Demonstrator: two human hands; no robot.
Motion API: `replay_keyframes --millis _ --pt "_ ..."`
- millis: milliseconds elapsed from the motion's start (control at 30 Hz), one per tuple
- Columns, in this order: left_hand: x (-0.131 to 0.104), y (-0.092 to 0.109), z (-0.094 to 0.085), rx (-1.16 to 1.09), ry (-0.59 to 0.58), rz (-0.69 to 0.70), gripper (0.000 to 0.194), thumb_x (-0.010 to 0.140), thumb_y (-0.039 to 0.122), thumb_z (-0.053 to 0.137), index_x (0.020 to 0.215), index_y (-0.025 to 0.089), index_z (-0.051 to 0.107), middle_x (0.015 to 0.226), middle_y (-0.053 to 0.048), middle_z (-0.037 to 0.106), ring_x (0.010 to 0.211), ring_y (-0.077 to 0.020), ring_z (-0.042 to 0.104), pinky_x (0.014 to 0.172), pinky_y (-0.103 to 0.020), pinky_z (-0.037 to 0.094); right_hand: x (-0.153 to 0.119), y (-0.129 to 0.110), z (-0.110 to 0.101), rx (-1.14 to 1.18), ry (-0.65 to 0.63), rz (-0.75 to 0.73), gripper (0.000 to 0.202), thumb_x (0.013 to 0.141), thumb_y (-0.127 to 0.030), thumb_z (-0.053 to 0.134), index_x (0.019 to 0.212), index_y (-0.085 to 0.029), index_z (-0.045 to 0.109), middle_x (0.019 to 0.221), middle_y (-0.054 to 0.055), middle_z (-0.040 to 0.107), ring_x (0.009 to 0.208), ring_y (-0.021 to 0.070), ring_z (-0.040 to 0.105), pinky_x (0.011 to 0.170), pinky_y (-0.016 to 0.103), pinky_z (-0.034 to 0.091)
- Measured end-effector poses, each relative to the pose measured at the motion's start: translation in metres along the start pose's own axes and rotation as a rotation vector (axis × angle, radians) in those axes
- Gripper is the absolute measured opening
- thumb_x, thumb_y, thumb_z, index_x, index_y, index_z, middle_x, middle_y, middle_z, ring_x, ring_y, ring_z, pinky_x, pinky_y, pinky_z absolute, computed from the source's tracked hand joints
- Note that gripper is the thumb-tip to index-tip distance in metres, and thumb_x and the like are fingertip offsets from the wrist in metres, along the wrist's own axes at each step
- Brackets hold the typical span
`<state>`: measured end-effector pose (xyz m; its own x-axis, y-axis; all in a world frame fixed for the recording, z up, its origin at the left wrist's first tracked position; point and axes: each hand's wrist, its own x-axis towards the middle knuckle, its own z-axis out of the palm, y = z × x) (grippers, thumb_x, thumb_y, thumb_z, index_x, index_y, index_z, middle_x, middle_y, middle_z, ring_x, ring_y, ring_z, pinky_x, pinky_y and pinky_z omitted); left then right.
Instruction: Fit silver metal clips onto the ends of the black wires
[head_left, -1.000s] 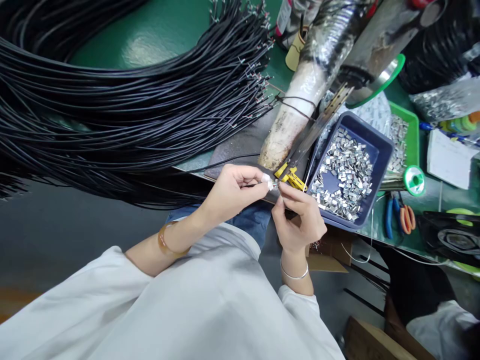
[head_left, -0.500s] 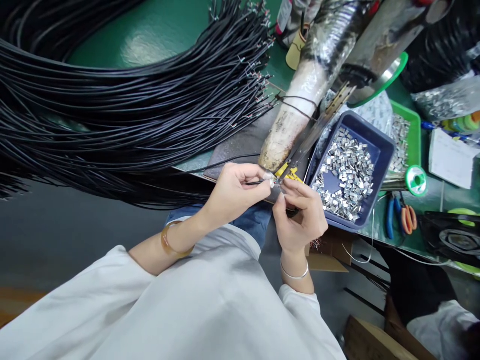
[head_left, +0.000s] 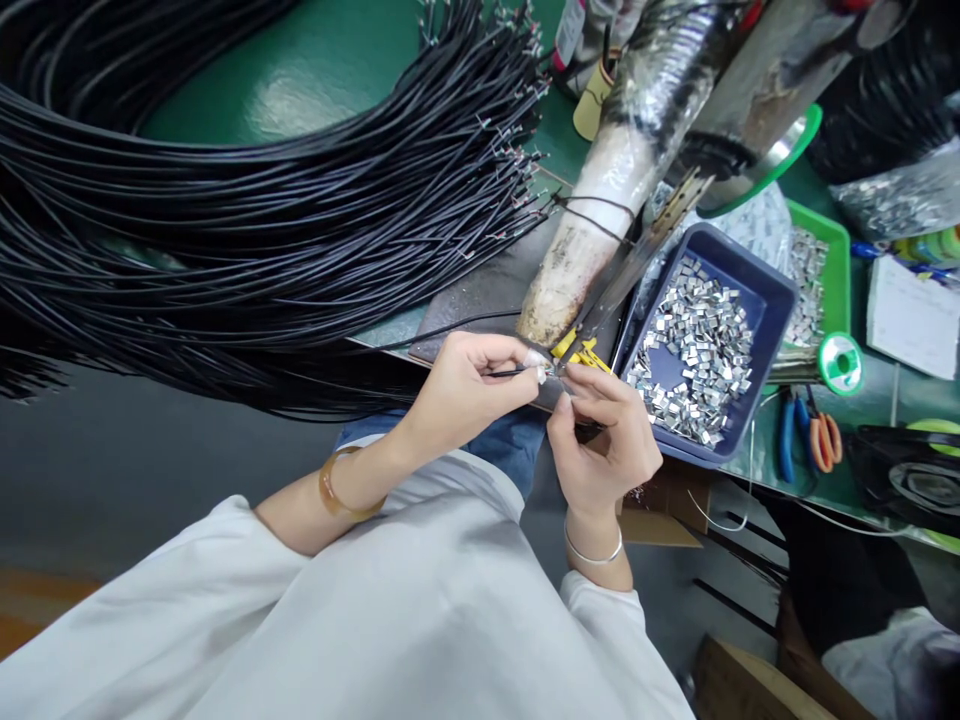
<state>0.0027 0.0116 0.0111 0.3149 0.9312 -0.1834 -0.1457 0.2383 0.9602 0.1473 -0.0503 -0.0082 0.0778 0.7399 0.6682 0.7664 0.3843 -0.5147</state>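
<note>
My left hand pinches the end of a black cable between thumb and forefinger, its thin inner wires poking out past the fingertips. Close on its right, my right hand is closed in a pinch at those wire tips; whatever sits between its fingers is too small to name. Just beyond the fingertips is a yellow part at the foot of a long metal bar. A large bundle of black cables with stripped ends covers the left of the green table.
Right of my hands stands a blue tray of small metal pieces, a green tray behind it. A plastic-wrapped tube slants across the table. Pliers and a solder spool lie farther right. A person's sleeve shows at lower right.
Both hands stay nearly in place, fingertips still together at the cable end. My right hand has drifted slightly right, its fingers a little farther from the left hand's. The view has shifted slightly.
</note>
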Motion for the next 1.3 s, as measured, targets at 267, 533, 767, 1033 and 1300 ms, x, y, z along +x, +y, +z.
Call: replay_keyframes --millis 267,533,767,1033,1300 --pt "0.0 0.0 0.001 0.028 -0.012 0.059 0.007 0.07 0.015 0.07 0.066 0.011 0.074 0.061 0.0 0.064 0.053 -0.0059 0.047 0.049 -0.016 0.04 0.001 0.0 -0.001 -0.042 0.01 -0.014 0.018 0.083 -0.008 0.071 0.093 -0.022 0.064 0.103 0.004 0.077 0.092 0.0159 0.075 0.08 0.03 0.065" --pt "-0.002 -0.006 0.002 0.067 -0.001 0.117 0.01 0.076 0.02 0.07 0.072 0.012 0.075 0.064 0.0 0.063 0.051 -0.0047 0.042 0.044 -0.016 0.032 0.002 -0.003 0.003 -0.047 0.061 -0.012 0.022 0.081 -0.007 0.073 0.094 -0.024 0.068 0.105 0.002 0.075 0.092 0.016 0.075 0.079 0.03 0.067" --pt "0.0 -0.003 -0.001 0.027 -0.053 0.033 0.007 0.07 0.016 0.069 0.07 0.011 0.074 0.06 0.001 0.06 0.051 -0.0055 0.043 0.045 -0.016 0.034 -0.002 0.0 0.001 -0.053 0.022 -0.061 0.019 0.082 -0.008 0.071 0.091 -0.021 0.062 0.104 0.004 0.077 0.091 0.0145 0.075 0.077 0.027 0.064" --pt "-0.007 -0.006 -0.004 0.138 -0.143 0.139 0.01 0.079 0.018 0.066 0.076 0.01 0.07 0.059 0.004 0.051 0.051 -0.004 0.034 0.044 -0.017 0.027 0.006 -0.006 -0.002 0.136 0.002 0.193 0.014 0.088 -0.01 0.067 0.094 -0.023 0.063 0.087 -0.002 0.073 0.082 0.0108 0.072 0.068 0.022 0.059" --pt "-0.015 -0.014 -0.014 0.264 -0.221 0.312 0.015 0.091 0.015 0.058 0.083 0.012 0.07 0.065 0.0 0.063 0.057 -0.0077 0.051 0.055 -0.02 0.04 0.007 -0.005 -0.003 0.323 -0.045 0.392 0.007 0.091 -0.018 0.066 0.088 -0.022 0.06 0.085 -0.002 0.067 0.079 0.0099 0.068 0.067 0.022 0.059"
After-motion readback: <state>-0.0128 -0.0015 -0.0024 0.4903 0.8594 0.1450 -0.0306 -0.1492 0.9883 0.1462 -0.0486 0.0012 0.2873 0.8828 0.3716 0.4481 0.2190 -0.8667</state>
